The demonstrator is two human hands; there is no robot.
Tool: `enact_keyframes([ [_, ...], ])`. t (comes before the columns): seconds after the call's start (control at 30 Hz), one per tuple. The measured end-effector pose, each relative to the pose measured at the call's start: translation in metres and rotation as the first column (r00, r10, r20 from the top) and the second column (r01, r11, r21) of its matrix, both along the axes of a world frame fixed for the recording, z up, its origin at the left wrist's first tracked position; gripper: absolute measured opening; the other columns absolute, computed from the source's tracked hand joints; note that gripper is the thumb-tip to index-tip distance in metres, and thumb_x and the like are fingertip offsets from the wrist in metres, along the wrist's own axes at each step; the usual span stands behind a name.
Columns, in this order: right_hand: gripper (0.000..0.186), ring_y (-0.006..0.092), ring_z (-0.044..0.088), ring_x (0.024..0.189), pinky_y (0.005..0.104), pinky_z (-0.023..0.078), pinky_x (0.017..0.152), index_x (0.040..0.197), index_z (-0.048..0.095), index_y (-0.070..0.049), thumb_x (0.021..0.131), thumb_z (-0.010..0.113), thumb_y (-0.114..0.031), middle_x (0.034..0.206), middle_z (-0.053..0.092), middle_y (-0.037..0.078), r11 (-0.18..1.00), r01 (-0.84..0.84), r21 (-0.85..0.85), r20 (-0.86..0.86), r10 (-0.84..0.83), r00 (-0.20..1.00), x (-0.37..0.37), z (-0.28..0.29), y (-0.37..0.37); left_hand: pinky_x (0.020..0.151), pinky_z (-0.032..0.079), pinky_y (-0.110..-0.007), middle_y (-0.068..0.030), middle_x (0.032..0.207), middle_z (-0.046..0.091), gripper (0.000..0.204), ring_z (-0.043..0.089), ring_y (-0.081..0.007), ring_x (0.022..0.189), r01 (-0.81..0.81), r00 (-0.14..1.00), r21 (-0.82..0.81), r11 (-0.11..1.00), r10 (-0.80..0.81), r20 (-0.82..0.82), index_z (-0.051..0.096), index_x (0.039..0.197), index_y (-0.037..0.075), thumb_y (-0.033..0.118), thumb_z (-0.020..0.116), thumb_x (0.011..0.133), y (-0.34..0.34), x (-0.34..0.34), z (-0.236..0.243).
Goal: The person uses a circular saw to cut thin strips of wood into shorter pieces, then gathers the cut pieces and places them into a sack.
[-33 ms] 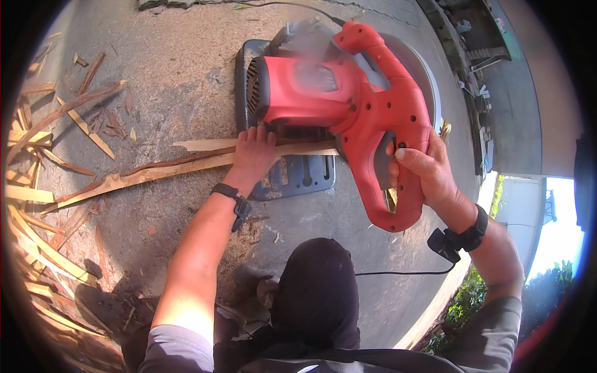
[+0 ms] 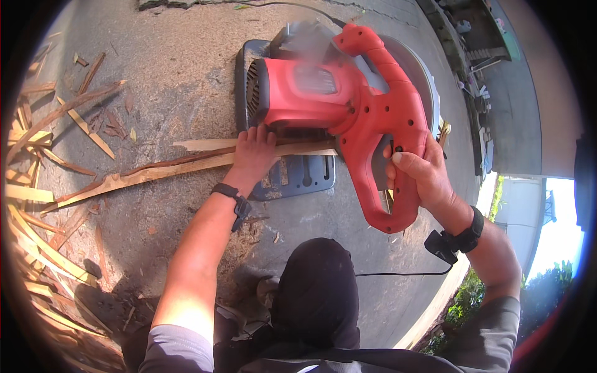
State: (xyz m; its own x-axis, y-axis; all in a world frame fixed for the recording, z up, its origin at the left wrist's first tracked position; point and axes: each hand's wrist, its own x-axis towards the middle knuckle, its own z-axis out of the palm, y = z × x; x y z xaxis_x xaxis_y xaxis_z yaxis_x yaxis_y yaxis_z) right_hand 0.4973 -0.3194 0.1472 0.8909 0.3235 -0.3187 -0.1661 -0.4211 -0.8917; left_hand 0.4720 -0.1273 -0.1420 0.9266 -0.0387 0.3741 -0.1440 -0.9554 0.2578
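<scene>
A red chop saw point(image 2: 311, 93) with a dark motor end stands on a dark base point(image 2: 292, 180). My right hand point(image 2: 423, 171) is closed around its looped handle, the thumb by a dark switch. The round guard point(image 2: 426, 71) lies on the saw's far right. My left hand point(image 2: 255, 152) lies over a long split wood strip point(image 2: 155, 171) with bark along one edge, fingers curled over it at the base. A shorter pale strip point(image 2: 199, 145) lies beside it. The strips' right ends run in under the saw, and the blade's contact with them is hidden.
A heap of split wood pieces point(image 2: 50, 248) lies at the left. A power cord point(image 2: 298, 6) runs from the saw along the top. Sawdust and chips cover the concrete floor point(image 2: 186, 81). My dark-covered knee point(image 2: 316, 292) is below the saw. Cut pieces point(image 2: 444, 132) show beyond the guard.
The saw's handle and my right hand have shifted very slightly to the left. My left hand and the strips stay in place.
</scene>
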Motion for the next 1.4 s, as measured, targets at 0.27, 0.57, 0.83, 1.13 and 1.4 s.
enact_keyframes([
  [0.27, 0.040, 0.0175, 0.057, 0.062, 0.0318, 0.051, 0.051, 0.113, 0.036, -0.002, 0.077, 0.052, -0.002, 0.092, 0.053, 0.011, 0.997, -0.067, -0.029, 0.172, 0.071, 0.983, -0.015, -0.059, -0.033, 0.073, 0.038, -0.036, -0.0053, 0.089, 0.055, 0.042, 0.052, -0.0217, 0.088, -0.022, 0.998, 0.055, 0.998, 0.018, 0.067, 0.058, 0.088, 0.012, 0.040, 0.072, 0.060, -0.007, -0.002, -0.005],
  [0.57, 0.040, 0.0171, 0.056, 0.062, 0.0315, 0.051, 0.051, 0.114, 0.037, -0.003, 0.077, 0.053, -0.001, 0.091, 0.054, 0.010, 0.999, -0.038, 0.016, 0.198, 0.034, 0.980, -0.024, -0.077, -0.030, 0.082, 0.037, -0.038, -0.0096, 0.098, 0.054, 0.054, 0.050, -0.0245, 0.097, 0.048, 0.986, -0.008, 0.999, -0.049, -0.162, 0.055, 0.106, 0.008, 0.037, 0.071, 0.063, 0.019, -0.020, 0.002],
  [0.83, 0.032, 0.0122, 0.056, 0.056, 0.0250, 0.050, 0.045, 0.108, 0.048, 0.003, 0.080, 0.054, -0.011, 0.083, 0.058, 0.010, 0.994, -0.032, -0.106, -0.090, 0.023, 0.996, 0.041, 0.065, 0.027, 0.081, 0.040, -0.041, -0.0116, 0.095, 0.056, 0.062, 0.053, -0.0295, 0.096, 0.030, 0.920, 0.049, 0.998, -0.008, -0.392, 0.051, 0.113, 0.006, 0.028, 0.073, 0.060, 0.111, -0.053, 0.015],
  [1.13, 0.040, 0.0109, 0.059, 0.054, 0.0234, 0.055, 0.044, 0.118, 0.042, 0.003, 0.085, 0.051, -0.016, 0.083, 0.060, 0.012, 0.984, -0.120, -0.130, -0.177, 0.096, 0.979, 0.074, 0.095, 0.026, 0.063, 0.047, -0.044, -0.0165, 0.077, 0.061, 0.030, 0.060, -0.0350, 0.075, 0.134, 0.860, -0.113, 0.984, -0.172, -0.481, 0.054, 0.085, 0.006, 0.017, 0.066, 0.060, 0.148, -0.085, 0.012],
  [1.4, 0.040, 0.0113, 0.060, 0.055, 0.0231, 0.055, 0.045, 0.118, 0.040, 0.003, 0.085, 0.052, -0.016, 0.083, 0.060, 0.012, 0.985, -0.124, -0.119, -0.166, 0.103, 0.981, 0.073, 0.088, 0.022, 0.059, 0.047, -0.043, -0.0142, 0.072, 0.061, 0.042, 0.060, -0.0344, 0.070, 0.292, 0.775, -0.171, 0.941, -0.337, -0.535, 0.049, 0.089, 0.006, 0.027, 0.071, 0.061, 0.077, -0.093, 0.038],
])
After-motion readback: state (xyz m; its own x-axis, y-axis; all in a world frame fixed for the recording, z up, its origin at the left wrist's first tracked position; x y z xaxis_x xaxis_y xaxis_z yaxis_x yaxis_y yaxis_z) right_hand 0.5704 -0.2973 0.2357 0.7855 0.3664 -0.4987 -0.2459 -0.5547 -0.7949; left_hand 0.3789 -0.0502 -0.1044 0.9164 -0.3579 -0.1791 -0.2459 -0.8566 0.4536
